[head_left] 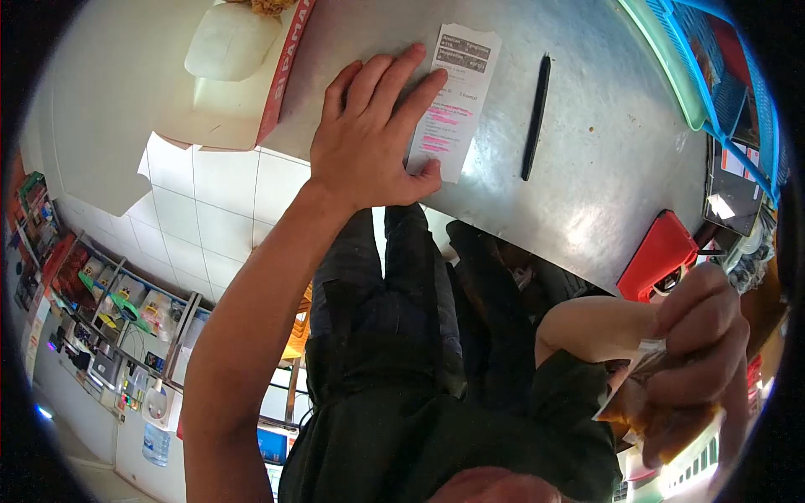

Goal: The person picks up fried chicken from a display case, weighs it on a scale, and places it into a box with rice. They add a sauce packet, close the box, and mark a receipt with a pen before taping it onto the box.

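Observation:
My left hand [369,138] lies flat on the metal table, its fingers spread. Its index finger and thumb touch the left edge of a printed receipt [464,109] with pink highlighter marks. My right hand [708,335] is raised at the lower right, closed around a small clear plastic sachet of brown sauce [671,423]. Part of the sachet is hidden behind the fingers. A black pen [537,117] rests on the table to the right of the receipt.
An open food box [275,92] with red sides holds a white wrapped lump [233,42] and some fried food [270,7]. Right of the metal table [587,184] are a blue basket [731,109], a dark tablet-like device [731,189] and a red object [658,256]. Shelves [126,314] stand left.

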Motion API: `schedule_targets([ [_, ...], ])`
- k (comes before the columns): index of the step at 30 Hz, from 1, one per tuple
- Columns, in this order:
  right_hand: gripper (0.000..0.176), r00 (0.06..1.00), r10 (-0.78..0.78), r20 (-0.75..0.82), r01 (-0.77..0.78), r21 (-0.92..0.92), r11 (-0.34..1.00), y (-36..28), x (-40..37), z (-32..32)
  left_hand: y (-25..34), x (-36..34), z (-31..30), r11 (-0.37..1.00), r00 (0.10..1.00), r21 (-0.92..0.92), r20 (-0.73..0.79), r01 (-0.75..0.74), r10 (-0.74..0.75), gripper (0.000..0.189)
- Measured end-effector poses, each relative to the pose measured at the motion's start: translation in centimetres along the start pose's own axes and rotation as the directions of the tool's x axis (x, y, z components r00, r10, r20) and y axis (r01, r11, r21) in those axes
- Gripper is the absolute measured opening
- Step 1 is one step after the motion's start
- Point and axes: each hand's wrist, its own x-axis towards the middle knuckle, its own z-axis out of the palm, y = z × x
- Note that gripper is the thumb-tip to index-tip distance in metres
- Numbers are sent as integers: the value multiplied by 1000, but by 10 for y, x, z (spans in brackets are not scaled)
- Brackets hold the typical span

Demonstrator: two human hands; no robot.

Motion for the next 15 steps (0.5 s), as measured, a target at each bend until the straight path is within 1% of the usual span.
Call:
schedule_targets([
  [1,62,996,39,-86,-41,-22,999,1,-3,10,0,-1,0,1000,1000,-6,-5,-1,1,81],
  [2,62,995,41,-89,-43,-19,999,6,-2,9,-1,-1,0,1000,1000,-7,-1,-2,2,81],
  [4,62,988,21,153,-3,-112,994,15,5,4,1,0,0,1000,1000,-2,-2,0,0,82],
  [5,64,980,94,173,-82,-78,994,9,14,6,1,-1,0,1000,1000,-7,4,-5,5,82],
  [6,64,981,101,166,-89,-78,993,10,13,9,0,-1,1,1000,1000,4,-4,-16,16,82],
  [8,65,984,53,167,-29,-147,989,11,12,12,0,-1,2,999,999,14,-11,-30,30,82],
  [9,65,985,55,163,-30,-148,989,9,12,16,0,-1,2,999,999,17,-22,-36,36,82],
  [11,64,992,120,33,-111,-212,971,3,12,23,-1,-2,2,999,999,24,-30,-43,44,82],
  [12,64,992,119,32,-109,-212,971,0,7,20,-1,-2,3,999,999,23,-30,-41,41,82],
  [14,64,994,75,81,-62,-160,985,-6,-6,10,-1,-1,3,999,999,21,-33,-38,39,82],
  [15,64,992,126,24,-123,-107,987,-8,-1,15,-1,-1,2,999,999,28,-28,-36,37,82],
])
